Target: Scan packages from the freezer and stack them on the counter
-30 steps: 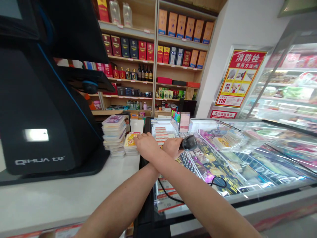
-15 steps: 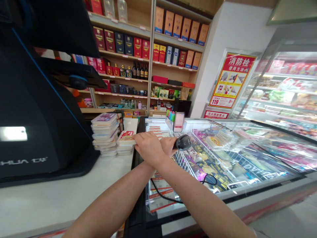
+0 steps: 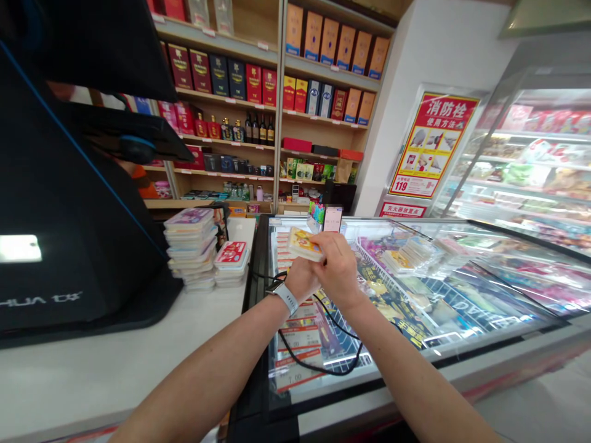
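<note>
My right hand [image 3: 338, 269] pinches a flat yellow-labelled pack [image 3: 305, 244] by its edge, above the glass freezer lid. My left hand [image 3: 301, 278], with a white-strapped watch [image 3: 282, 297] on its wrist, sits just below and touches the right hand. It is closed around a handheld barcode scanner, whose body is hidden behind my hands. The scanner's black cable [image 3: 318, 367] loops down across the glass. To the left on the counter stand a tall stack of packs [image 3: 191, 241] and a short stack [image 3: 231, 263] topped by a red-labelled pack.
A white counter [image 3: 92, 363] runs along the left, with a black checkout terminal [image 3: 69, 191] beyond it. The glass-topped chest freezer [image 3: 443, 289] holds a wire basket of packaged goods. Shelves of boxed liquor [image 3: 277, 104] stand behind, and a lit display fridge [image 3: 521, 172] stands at right.
My crossed arms have uncrossed. The yellow pack has moved from the short stack to my right hand, over the freezer. The scanner, visible earlier, is now hidden behind my hands.
</note>
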